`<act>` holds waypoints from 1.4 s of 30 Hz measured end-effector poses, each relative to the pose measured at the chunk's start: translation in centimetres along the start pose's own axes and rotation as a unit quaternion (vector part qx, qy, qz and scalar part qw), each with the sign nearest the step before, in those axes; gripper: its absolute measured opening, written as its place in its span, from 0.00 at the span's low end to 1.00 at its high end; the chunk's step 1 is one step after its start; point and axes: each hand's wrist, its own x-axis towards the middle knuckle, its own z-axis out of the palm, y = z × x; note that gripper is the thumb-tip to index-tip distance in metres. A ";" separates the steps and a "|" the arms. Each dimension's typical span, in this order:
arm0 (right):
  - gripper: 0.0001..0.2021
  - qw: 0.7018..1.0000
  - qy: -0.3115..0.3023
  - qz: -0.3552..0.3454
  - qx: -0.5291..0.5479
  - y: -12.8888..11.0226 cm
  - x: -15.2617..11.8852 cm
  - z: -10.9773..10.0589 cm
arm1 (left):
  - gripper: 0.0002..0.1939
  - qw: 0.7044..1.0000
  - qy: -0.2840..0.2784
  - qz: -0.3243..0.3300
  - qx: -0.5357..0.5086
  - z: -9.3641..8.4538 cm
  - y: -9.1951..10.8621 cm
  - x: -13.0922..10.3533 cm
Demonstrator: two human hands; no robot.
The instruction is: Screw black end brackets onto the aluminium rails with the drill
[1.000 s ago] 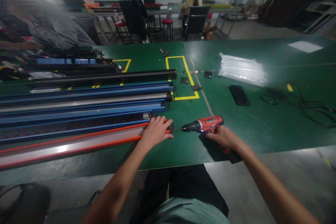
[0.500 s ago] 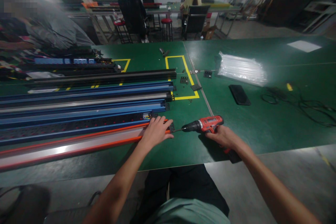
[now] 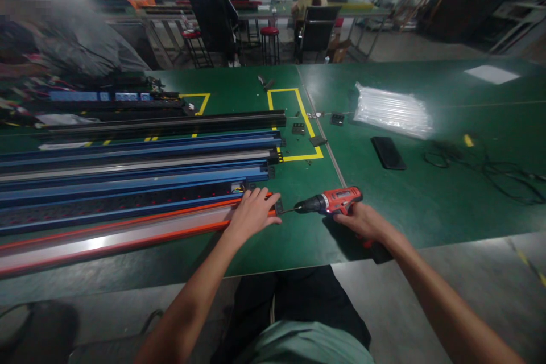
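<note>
My left hand (image 3: 255, 209) is wrapped over the right end of a long orange-edged metal profile (image 3: 128, 237), its thumb and fingers by the black end cap (image 3: 278, 206). In my right hand (image 3: 364, 220) is a red and black cordless drill (image 3: 341, 200), held by its grip and pointing left. Its long thin bit (image 3: 291, 210) reaches to the end cap; whether a screw sits at the tip is too small to tell. Just behind the orange profile lies a blue-edged profile (image 3: 205, 198) with a black inside and wires at its end.
Several blue and black profiles (image 3: 239, 172) lie parallel behind. Small black end caps (image 3: 298, 129) lie near yellow tape. Further right are a plastic-wrapped bundle (image 3: 392, 111), a black phone-like slab (image 3: 388, 153) and a tangled cable (image 3: 503, 173). A co-worker's sleeve (image 3: 85, 40) is at far left.
Both hands, the drill and the orange profile stay nearly in place. The view has shifted very slightly, and the co-worker at the left has moved a little.
</note>
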 end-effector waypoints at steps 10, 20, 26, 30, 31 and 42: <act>0.15 1.000 0.011 0.003 -0.012 -0.2 0.2 0.0 | 0.36 1.000 0.001 0.000 0.009 -0.1 0.1 0.0; 0.16 1.000 0.021 -0.002 -0.014 -0.1 0.1 0.1 | 0.32 0.983 0.172 0.053 -0.034 0.1 -0.5 -3.4; 0.15 1.000 0.022 -0.001 -0.021 -0.1 0.2 0.1 | 0.19 0.943 0.321 -0.057 0.059 2.3 -3.7 -10.8; 0.16 1.000 0.017 0.010 -0.021 0.1 0.4 0.1 | 0.25 0.934 0.315 -0.151 0.076 3.3 -6.5 -14.7; 0.16 1.000 0.014 0.011 -0.018 0.1 0.4 0.2 | 0.28 0.935 0.306 -0.166 0.074 3.4 -7.2 -15.3; 0.16 1.000 0.010 0.021 0.014 0.2 0.4 0.1 | 0.33 0.922 0.305 -0.236 0.024 5.4 -10.3 -16.3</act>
